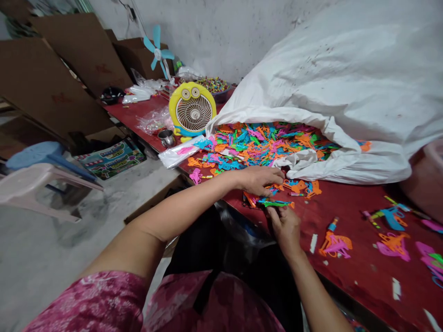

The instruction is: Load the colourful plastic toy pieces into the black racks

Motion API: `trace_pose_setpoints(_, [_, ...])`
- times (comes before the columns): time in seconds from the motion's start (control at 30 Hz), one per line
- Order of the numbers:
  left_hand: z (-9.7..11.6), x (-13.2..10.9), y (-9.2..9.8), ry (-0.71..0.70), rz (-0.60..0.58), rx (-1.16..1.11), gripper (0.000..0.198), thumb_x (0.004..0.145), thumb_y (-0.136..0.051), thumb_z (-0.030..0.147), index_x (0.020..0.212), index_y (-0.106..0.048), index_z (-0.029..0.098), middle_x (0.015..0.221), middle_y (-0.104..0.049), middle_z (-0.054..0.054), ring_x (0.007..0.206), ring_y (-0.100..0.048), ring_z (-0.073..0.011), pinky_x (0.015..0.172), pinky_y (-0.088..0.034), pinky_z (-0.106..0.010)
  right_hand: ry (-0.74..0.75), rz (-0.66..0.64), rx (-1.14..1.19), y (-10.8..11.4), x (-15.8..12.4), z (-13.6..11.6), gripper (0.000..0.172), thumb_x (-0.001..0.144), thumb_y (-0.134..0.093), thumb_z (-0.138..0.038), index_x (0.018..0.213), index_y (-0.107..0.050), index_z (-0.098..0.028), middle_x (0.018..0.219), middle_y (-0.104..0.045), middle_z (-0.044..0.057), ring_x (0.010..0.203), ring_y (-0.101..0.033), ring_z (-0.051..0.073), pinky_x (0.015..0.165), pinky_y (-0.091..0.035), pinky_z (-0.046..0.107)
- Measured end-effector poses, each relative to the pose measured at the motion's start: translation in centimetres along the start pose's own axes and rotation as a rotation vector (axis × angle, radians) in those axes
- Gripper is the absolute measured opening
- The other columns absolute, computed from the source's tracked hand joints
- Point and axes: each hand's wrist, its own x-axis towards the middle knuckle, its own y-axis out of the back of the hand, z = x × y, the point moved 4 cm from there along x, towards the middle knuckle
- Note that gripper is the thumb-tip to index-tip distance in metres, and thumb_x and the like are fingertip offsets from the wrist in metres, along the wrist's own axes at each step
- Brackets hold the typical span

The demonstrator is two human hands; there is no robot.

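My right hand [286,228] is closed at the table's front edge, thumb and fingers pinching a small green plastic toy gun [273,203]. Just above it my left hand [259,180] reaches over loose toy pieces, its fingers apart and bent down toward them; the fingertips partly hide what lies beneath. Beyond both hands, a heap of small plastic toy guns [256,143] in orange, blue, pink and green spills from the mouth of a large white sack [328,78]. A few orange toy guns [297,186] lie to the right of my left hand.
Small groups of toy guns [335,244] lie along the red tabletop [311,281] at right, near a pink tub [427,180]. A yellow fan [194,110], a metal cup [166,137] and plastic bags [180,154] stand at left. Stools [44,180] and cardboard [48,87] occupy the floor side.
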Motion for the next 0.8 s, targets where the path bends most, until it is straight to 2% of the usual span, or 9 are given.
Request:
trace_pose_setpoints(0.13, [0.0, -0.1, 0.0, 0.009, -0.003, 0.0, 0.029, 0.085, -0.06, 0.019, 0.115, -0.06, 0.021, 0.14, -0.049, -0.008, 0.128, -0.049, -0.0219, 0.106, -0.042, -0.033, 0.095, 0.01, -0.158, -0.1, 0.2, -0.4, 0.039, 0.097, -0.043, -0.041, 0.069, -0.058, -0.02, 0.061, -0.057, 0.006, 0.056, -0.052, 0.019, 0.059, -0.037, 0.032])
trace_pose_setpoints(0.27, [-0.1, 0.0, -0.3, -0.006, 0.004, 0.015, 0.028, 0.087, -0.059, 0.021, 0.115, -0.06, 0.018, 0.141, -0.048, -0.01, 0.129, -0.049, -0.0216, 0.106, -0.042, -0.032, 0.17, -0.003, -0.349, -0.3, 0.5, -0.9, 0.041, 0.099, -0.037, -0.039, 0.072, -0.059, -0.018, 0.065, -0.059, 0.007, 0.055, -0.05, 0.018, 0.057, -0.033, 0.031])
trace_pose_setpoints(0.5, [0.2, 0.2, -0.1, 0.011, 0.0, 0.027, 0.029, 0.089, -0.058, 0.025, 0.116, -0.062, 0.018, 0.142, -0.048, -0.012, 0.131, -0.048, -0.0225, 0.109, -0.04, -0.034, 0.096, -0.063, -0.502, -1.0, 0.6, -2.1, 0.028, 0.098, -0.04, -0.03, 0.091, -0.062, -0.015, 0.081, -0.066, 0.011, 0.064, -0.058, 0.019, 0.059, -0.034, 0.03])
trace_pose_setpoints(0.6, [0.9, -0.1, 0.1, 0.09, 0.01, 0.043, 0.036, 0.089, -0.059, 0.039, 0.119, -0.061, 0.02, 0.149, -0.043, -0.011, 0.14, -0.038, -0.0283, 0.113, -0.033, -0.047, 0.049, -0.043, -0.453, -1.1, 0.3, -1.6, 0.027, 0.097, -0.041, -0.031, 0.097, -0.064, -0.017, 0.083, -0.068, 0.011, 0.066, -0.061, 0.019, 0.057, -0.036, 0.029])
trace_pose_setpoints(0.7, [1.6, -0.6, 0.0, 0.11, 0.059, 0.107, 0.057, 0.08, -0.066, 0.058, 0.123, -0.059, 0.02, 0.154, -0.038, -0.013, 0.145, -0.024, -0.0384, 0.113, -0.025, -0.061, 0.045, -0.058, -0.413, -1.3, 0.1, -0.9, 0.028, 0.097, -0.042, -0.035, 0.099, -0.066, -0.02, 0.084, -0.069, 0.01, 0.068, -0.064, 0.021, 0.055, -0.037, 0.029])
trace_pose_setpoints(0.8, [1.8, -1.1, -0.4, 0.094, 0.094, 0.165, 0.055, 0.079, -0.066, 0.06, 0.116, -0.06, 0.019, 0.15, -0.042, -0.014, 0.138, -0.036, -0.038, 0.108, -0.034, -0.058, 0.012, -0.095, -0.425, -1.7, 0.2, -0.6, 0.027, 0.095, -0.045, -0.033, 0.096, -0.068, -0.02, 0.088, -0.071, 0.011, 0.072, -0.066, 0.023, 0.057, -0.041, 0.03])
